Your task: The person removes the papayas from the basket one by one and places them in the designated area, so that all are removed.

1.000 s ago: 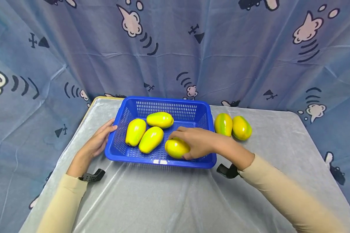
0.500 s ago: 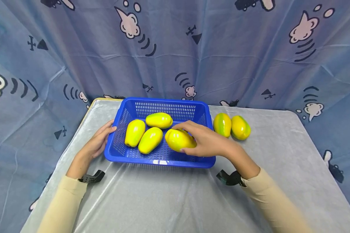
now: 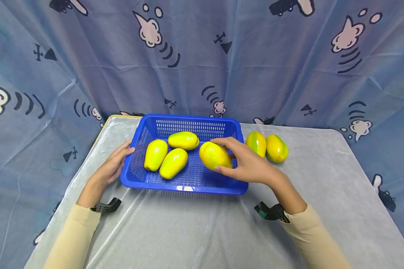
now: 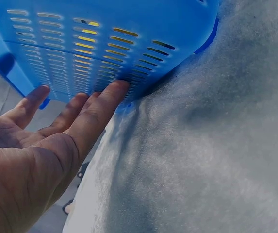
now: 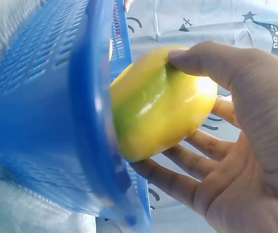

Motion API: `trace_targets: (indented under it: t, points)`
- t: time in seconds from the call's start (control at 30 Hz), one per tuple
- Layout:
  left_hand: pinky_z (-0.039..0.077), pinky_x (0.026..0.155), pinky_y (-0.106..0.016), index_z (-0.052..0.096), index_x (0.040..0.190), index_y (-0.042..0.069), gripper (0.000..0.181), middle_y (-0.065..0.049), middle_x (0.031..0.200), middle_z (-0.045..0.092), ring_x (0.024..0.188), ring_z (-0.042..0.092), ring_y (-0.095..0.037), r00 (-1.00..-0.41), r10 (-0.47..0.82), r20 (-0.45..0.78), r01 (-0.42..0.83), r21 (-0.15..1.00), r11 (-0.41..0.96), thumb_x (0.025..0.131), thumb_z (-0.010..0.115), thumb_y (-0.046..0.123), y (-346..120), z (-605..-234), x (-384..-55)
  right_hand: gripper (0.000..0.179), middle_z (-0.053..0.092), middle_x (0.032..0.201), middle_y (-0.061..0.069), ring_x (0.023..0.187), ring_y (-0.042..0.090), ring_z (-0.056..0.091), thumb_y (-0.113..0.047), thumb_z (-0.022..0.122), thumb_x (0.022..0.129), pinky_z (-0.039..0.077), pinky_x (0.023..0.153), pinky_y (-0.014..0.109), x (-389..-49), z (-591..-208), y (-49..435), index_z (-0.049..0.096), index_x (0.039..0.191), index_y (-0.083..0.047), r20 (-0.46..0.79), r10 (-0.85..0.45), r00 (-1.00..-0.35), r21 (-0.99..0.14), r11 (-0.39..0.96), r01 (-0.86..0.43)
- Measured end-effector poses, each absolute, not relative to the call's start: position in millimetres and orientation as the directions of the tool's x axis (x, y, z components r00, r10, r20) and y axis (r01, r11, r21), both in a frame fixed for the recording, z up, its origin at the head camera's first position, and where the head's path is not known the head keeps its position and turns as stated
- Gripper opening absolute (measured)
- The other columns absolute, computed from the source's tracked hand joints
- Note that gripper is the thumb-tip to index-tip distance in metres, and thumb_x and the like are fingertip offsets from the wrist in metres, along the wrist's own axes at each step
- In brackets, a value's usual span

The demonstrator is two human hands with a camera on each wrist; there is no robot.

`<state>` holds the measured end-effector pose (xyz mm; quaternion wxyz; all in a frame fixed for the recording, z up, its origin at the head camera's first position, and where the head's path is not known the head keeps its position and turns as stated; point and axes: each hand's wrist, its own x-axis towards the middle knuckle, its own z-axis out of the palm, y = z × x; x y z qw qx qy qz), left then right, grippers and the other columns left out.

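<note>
The right hand point(image 3: 247, 162) pinches a yellow-green fruit point(image 3: 215, 155) between thumb and fingertips, at the 3 o'clock end of the blue basket point(image 3: 202, 188). The left hand point(image 3: 112, 164) rests at the basket's 9 o'clock end, its fingers spread and fairly straight against the slotted wall. Inside lie three yellow fruits point(image 3: 173, 163), at 8, 9 and 12 o'clock. Two more fruits point(image 3: 277, 148) sit side by side on the table point(image 3: 323, 179), outside the basket at 3 o'clock.
</note>
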<state>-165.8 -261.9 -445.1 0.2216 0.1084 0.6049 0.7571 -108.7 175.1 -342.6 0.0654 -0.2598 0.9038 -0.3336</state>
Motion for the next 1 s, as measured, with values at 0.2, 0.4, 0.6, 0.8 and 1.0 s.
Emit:
trace_targets:
  t: [0.2, 0.4, 0.6, 0.8, 1.0]
  points:
    - [0.064, 0.088, -0.030, 0.034, 0.154, 0.016, 0.041, 0.006, 0.126, 0.070, 0.107, 0.073, -0.010, -0.877, 0.468, -0.108, -0.206, 0.965, -0.165, 0.114, 0.039, 0.019, -261.3, -446.2, -166.9, 0.074, 0.052, 0.157, 0.005, 0.130, 0.027, 0.058, -0.026, 0.082, 0.093, 0.059, 0.106, 0.051, -105.9, -346.1, 184.7, 0.045, 0.157, -0.021, 0.078, -0.454, -0.887, -0.680, 0.627, -0.381]
    - [0.064, 0.087, -0.030, 0.036, 0.153, 0.017, 0.039, 0.005, 0.125, 0.070, 0.106, 0.073, -0.010, -0.877, 0.469, -0.104, -0.202, 0.966, -0.164, 0.114, 0.039, 0.020, -261.6, -447.0, -166.8, 0.077, 0.050, 0.161, 0.009, 0.132, 0.033, 0.061, -0.026, 0.082, 0.094, 0.060, 0.104, 0.053, -104.5, -350.8, 194.8, 0.042, 0.160, -0.016, 0.109, -0.388, -0.915, -0.697, 0.626, -0.348]
    - [0.064, 0.086, -0.029, 0.040, 0.150, 0.021, 0.036, 0.005, 0.123, 0.071, 0.103, 0.074, -0.010, -0.882, 0.459, -0.106, -0.207, 0.962, -0.176, 0.114, 0.038, 0.018, -260.6, -447.1, -165.2, 0.077, 0.055, 0.154, 0.011, 0.130, 0.035, 0.062, -0.026, 0.081, 0.095, 0.060, 0.102, 0.056, -103.3, -356.0, 203.9, 0.042, 0.161, -0.020, 0.142, -0.311, -0.940, -0.726, 0.613, -0.313]
    - [0.064, 0.086, -0.029, 0.040, 0.150, 0.021, 0.036, 0.005, 0.124, 0.071, 0.104, 0.074, -0.010, -0.878, 0.469, -0.091, -0.200, 0.962, -0.186, 0.114, 0.039, 0.018, -261.7, -447.7, -165.5, 0.077, 0.053, 0.153, 0.014, 0.128, 0.038, 0.064, -0.022, 0.080, 0.096, 0.060, 0.101, 0.058, -100.1, -359.1, 208.3, 0.040, 0.162, -0.018, 0.185, -0.258, -0.948, -0.758, 0.576, -0.305]
    - [0.064, 0.087, -0.030, 0.040, 0.150, 0.020, 0.036, 0.005, 0.125, 0.071, 0.106, 0.073, -0.010, -0.876, 0.475, -0.089, -0.199, 0.962, -0.187, 0.114, 0.038, 0.018, -261.7, -448.1, -166.1, 0.076, 0.053, 0.156, 0.013, 0.129, 0.037, 0.064, -0.020, 0.079, 0.096, 0.061, 0.098, 0.058, -102.0, -358.6, 210.9, 0.038, 0.161, -0.021, 0.219, -0.224, -0.950, -0.768, 0.560, -0.310]
